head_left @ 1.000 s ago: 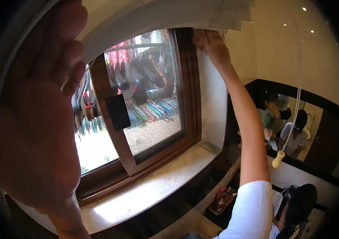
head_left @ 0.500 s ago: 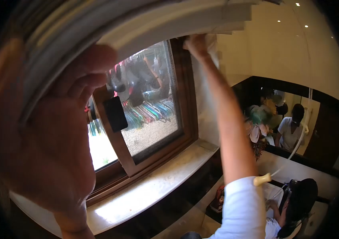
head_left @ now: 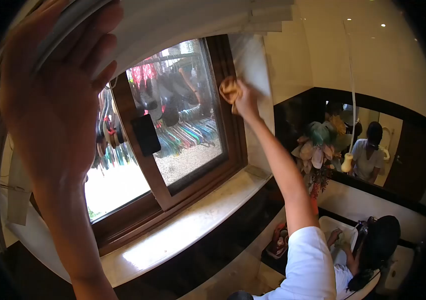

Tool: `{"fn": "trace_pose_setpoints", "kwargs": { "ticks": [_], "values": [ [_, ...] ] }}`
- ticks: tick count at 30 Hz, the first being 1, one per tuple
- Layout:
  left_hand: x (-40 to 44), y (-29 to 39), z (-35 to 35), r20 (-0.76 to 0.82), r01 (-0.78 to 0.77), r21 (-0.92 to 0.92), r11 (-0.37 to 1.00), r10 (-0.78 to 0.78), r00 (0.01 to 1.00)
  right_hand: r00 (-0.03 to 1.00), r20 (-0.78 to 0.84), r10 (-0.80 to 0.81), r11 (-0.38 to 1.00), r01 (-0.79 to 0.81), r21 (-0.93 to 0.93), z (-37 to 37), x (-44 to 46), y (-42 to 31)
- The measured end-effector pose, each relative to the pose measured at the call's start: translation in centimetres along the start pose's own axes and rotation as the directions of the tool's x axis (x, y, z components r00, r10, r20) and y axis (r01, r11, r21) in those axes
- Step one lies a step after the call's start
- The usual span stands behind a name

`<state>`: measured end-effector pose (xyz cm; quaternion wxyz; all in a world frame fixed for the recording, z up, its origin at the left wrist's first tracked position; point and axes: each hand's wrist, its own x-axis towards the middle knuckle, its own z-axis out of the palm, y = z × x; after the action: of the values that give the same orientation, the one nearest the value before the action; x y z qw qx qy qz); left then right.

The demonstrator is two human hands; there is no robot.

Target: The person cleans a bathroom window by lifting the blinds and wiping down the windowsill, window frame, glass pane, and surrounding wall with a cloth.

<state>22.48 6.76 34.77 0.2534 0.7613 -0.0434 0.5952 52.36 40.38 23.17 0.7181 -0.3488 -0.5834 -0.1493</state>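
one orange cloth (head_left: 230, 91) in the right hand (head_left: 245, 99); window frame (head_left: 227, 120) beside

Brown window frame (head_left: 160, 187), orange-brown cloth (head_left: 231, 90), white sleeve (head_left: 309, 260)

room before window (head_left: 180, 110) between left hand (head_left: 55, 107), right hand (head_left: 246, 101); blind (head_left: 188, 25) overhead.

The cloth (head_left: 229, 91), orange-brown and crumpled, is bunched in the right hand (head_left: 246, 103), against the upright side of the window frame (head_left: 222, 55). The frame is of dark brown wood, around a clear glass pane (head_left: 185, 105), with a black plate (head_left: 146, 135) on its middle post. The pale blind (head_left: 173, 31) is gathered in folds across the window top, and the raised left hand (head_left: 65, 85) is at its edge.
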Motion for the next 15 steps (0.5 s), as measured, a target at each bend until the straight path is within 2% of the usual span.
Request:
{"fn": "trace_pose_setpoints", "kwargs": {
  "ticks": [1, 2, 3, 4, 5, 6, 7, 8, 9, 10, 11, 12, 13, 14, 15],
  "values": [
    [0.4, 0.0, 0.1, -0.038, -0.013, 0.008, 1.0, 0.014, 0.999, 0.986, -0.12, -0.119, 0.992, 0.115, -0.046, 0.4, 2.8, -0.4],
    [1.1, 0.4, -0.6, -0.028, -0.001, 0.037, 0.999, 0.002, 1.0, 0.951, -0.247, -0.187, 0.981, 0.192, -0.005, 0.5, 5.1, -2.1],
    [1.5, 0.6, -0.8, -0.022, 0.004, 0.058, 0.998, -0.003, 1.0, 0.918, -0.34, -0.204, 0.979, 0.2, -0.046, 1.3, 7.9, -2.8],
    [1.8, 0.9, -0.9, -0.016, 0.01, 0.078, 0.997, -0.009, 1.0, 0.957, -0.29, -0.022, 0.999, 0.028, 0.016, 1.5, 10.0, -4.5],
    [1.9, 1.1, -0.8, 0.024, -0.003, 0.132, 0.991, -0.001, 1.0, 0.828, -0.405, -0.388, 0.915, 0.398, -0.065, 4.0, 13.2, -3.1],
    [2.0, 1.3, -0.7, 0.046, -0.013, 0.166, 0.986, 0.005, 0.999, 0.988, -0.145, -0.05, 0.931, 0.099, 0.352, 4.7, 13.8, -5.3],
    [2.1, 1.6, -0.6, 0.069, -0.024, 0.2, 0.98, 0.01, 0.998, 0.944, 0.145, 0.298, 0.75, -0.325, 0.576, 5.2, 14.4, -7.7],
    [2.0, 1.7, -0.4, 0.082, -0.009, 0.217, 0.976, -0.009, 0.997, 0.987, -0.041, 0.154, 0.754, -0.09, 0.651, 8.9, 15.6, -7.8],
    [1.8, 1.6, 0.0, 0.07, -0.009, 0.216, 0.976, -0.006, 0.998, 0.97, -0.242, 0.015, 0.719, 0.157, 0.677, 12.5, 17.1, -8.3],
    [1.6, 1.6, 0.5, 0.057, -0.009, 0.215, 0.977, -0.004, 0.998, 0.891, -0.396, -0.221, 0.912, 0.333, 0.241, 13.7, 16.0, -11.0],
    [1.4, 1.5, 0.9, 0.045, -0.009, 0.215, 0.977, -0.001, 0.999, 0.735, -0.517, -0.439, 0.898, 0.348, -0.268, 14.9, 14.8, -13.8],
    [1.4, 1.5, 1.0, 0.005, 0.016, 0.186, 0.982, -0.017, 1.0, 0.949, -0.164, -0.271, 0.896, 0.186, -0.403, 11.8, 12.5, -17.1],
    [1.3, 1.4, 1.1, -0.034, 0.04, 0.159, 0.986, -0.035, 0.999, 0.949, -0.169, -0.268, 0.899, 0.183, -0.399, 9.0, 10.6, -19.1],
    [1.3, 1.4, 0.9, -0.033, 0.037, 0.166, 0.985, -0.032, 0.999, 0.953, -0.17, -0.25, 0.968, 0.249, -0.029, 6.3, 9.0, -20.4],
    [1.2, 1.3, 0.6, -0.014, 0.049, 0.158, 0.986, -0.048, 0.999, 0.958, -0.165, -0.235, 0.896, 0.279, 0.346, 4.6, 8.4, -20.5]
  ]
}}
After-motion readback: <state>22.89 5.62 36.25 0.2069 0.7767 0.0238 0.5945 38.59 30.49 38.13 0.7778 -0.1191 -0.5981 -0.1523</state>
